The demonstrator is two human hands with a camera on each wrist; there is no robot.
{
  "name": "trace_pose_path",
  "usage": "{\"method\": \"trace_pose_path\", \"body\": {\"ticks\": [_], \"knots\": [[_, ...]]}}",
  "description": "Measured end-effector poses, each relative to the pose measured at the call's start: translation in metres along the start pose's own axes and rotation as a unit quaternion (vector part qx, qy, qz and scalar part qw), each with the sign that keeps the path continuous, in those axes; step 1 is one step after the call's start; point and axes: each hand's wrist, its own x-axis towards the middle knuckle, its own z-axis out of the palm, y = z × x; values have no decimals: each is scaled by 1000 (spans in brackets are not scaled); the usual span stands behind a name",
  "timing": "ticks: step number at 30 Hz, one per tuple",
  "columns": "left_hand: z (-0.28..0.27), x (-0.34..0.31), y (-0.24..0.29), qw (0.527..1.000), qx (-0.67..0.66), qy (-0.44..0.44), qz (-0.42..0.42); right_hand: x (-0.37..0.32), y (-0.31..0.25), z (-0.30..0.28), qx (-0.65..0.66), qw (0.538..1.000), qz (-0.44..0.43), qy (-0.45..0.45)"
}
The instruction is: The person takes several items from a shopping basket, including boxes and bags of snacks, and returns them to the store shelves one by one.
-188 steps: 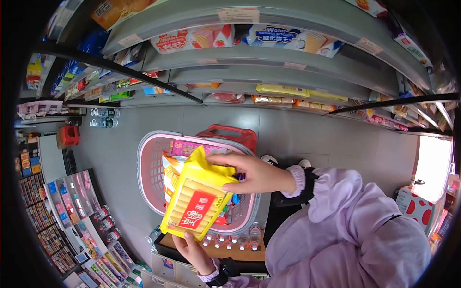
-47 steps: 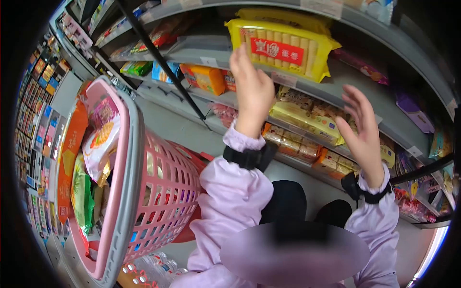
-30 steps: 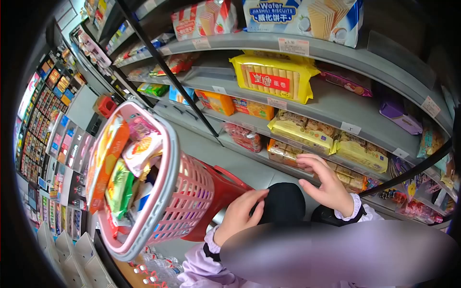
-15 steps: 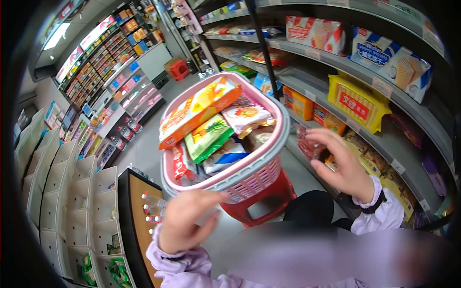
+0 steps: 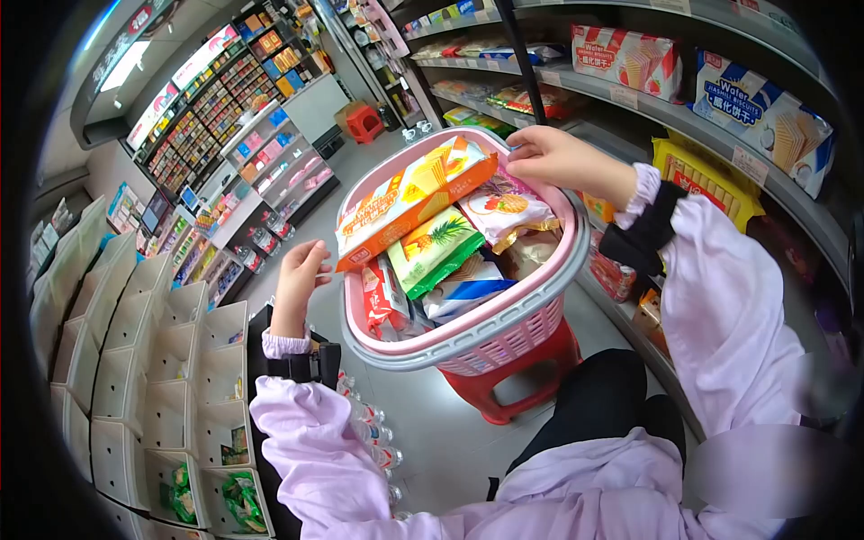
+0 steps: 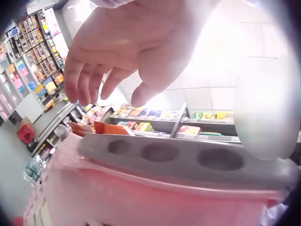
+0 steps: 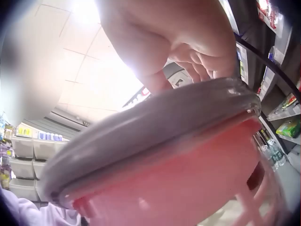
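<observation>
In the head view, a pink shopping basket (image 5: 551, 270) with a grey rim stands on a red stool (image 5: 508, 382). An orange-and-white wafer pack (image 5: 414, 202) lies across its far side, over a green pineapple pack (image 5: 434, 252). Beside these is a white pack with strawberries (image 5: 508, 216). My left hand (image 5: 300, 283), fingers loosely bent, hovers by the wafer pack's left end; the left wrist view shows it above the grey rim. My right hand (image 5: 569, 166) reaches over the basket's right side, fingertips close to the pack's other end. Its fingers are partly hidden behind the rim in the right wrist view.
Shelves at the right hold wafer packs (image 5: 765, 117) and a yellow egg-roll pack (image 5: 706, 184). White bins (image 5: 121, 378) fill the left side. Water bottles (image 5: 378, 436) stand low beside the basket; a counter (image 5: 279, 171) is farther back.
The egg-roll pack, held over the basket at first, now sits on the shelf. The view has turned from the shelves to the basket, and both hands have moved to its two sides.
</observation>
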Motion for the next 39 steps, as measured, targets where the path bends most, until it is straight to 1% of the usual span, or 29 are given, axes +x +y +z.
{"method": "trace_pose_path", "body": {"ticks": [1,2,5,6,7,8,9,10,11,12,13,14,15,17,19,20,21,24,27,28,30,31,32,33,34,36,37,39], "knots": [[5,-2,10,999,-28,-8,-24,9,1,0,-2,1000,20,-4],[4,6,8,998,-37,-25,-34,17,1,-2,-22,998,46,-27],[7,17,9,996,-42,-57,-52,23,-14,-2,18,979,146,-138],[7,19,11,995,-37,-69,-53,27,-11,-1,16,973,163,-161],[10,20,13,994,-33,-84,-54,27,-7,-2,60,964,169,-197],[13,18,16,996,-20,-73,-48,28,-3,-2,61,963,160,-210],[11,21,13,994,-31,-99,-40,28,0,-3,60,962,152,-220],[14,22,13,994,-33,-98,-35,26,-9,-8,61,951,160,-257],[16,21,15,994,-34,-99,-28,22,-14,-9,80,949,164,-258],[15,22,14,993,-17,-110,-24,24,-9,-10,91,946,144,-277],[13,23,13,992,1,-123,-18,29,-8,-10,59,945,145,-289],[13,24,13,992,5,-123,-16,28,0,-7,89,952,135,-259],[13,23,14,992,9,-123,-15,26,-2,-6,123,948,151,-251],[15,22,15,993,3,-119,-17,30,0,-9,143,933,142,-299],[17,22,10,997,-20,-74,4,23,-2,-10,121,938,118,-303],[16,20,13,998,-18,-62,-3,21,-3,-9,119,940,115,-298],[13,19,13,997,-23,-77,6,19,-4,-9,118,942,110,-295],[15,18,15,995,-61,-77,13,13,-7,-12,104,940,105,-307],[14,15,13,995,-61,-84,0,13,-6,-8,98,952,87,-278],[15,16,14,995,-51,-81,-7,14,-6,-6,121,950,95,-270],[18,13,20,996,-49,-78,-12,14,-11,-4,144,948,145,-245],[17,15,19,994,-62,-86,0,12,-15,-3,154,946,169,-231],[16,20,15,993,-75,-94,11,9,-18,-1,171,950,177,-194],[15,22,13,991,-87,-103,21,7,-22,1,162,953,171,-192],[14,22,15,993,-61,-99,29,7,-23,1,154,955,166,-190],[10,28,11,993,-31,-82,81,11,-18,6,131,963,155,-178],[9,29,8,992,-15,-72,102,11,-18,3,108,967,128,-191],[13,20,23,989,-25,-66,133,24,-10,-5,58,969,96,-219]]}}
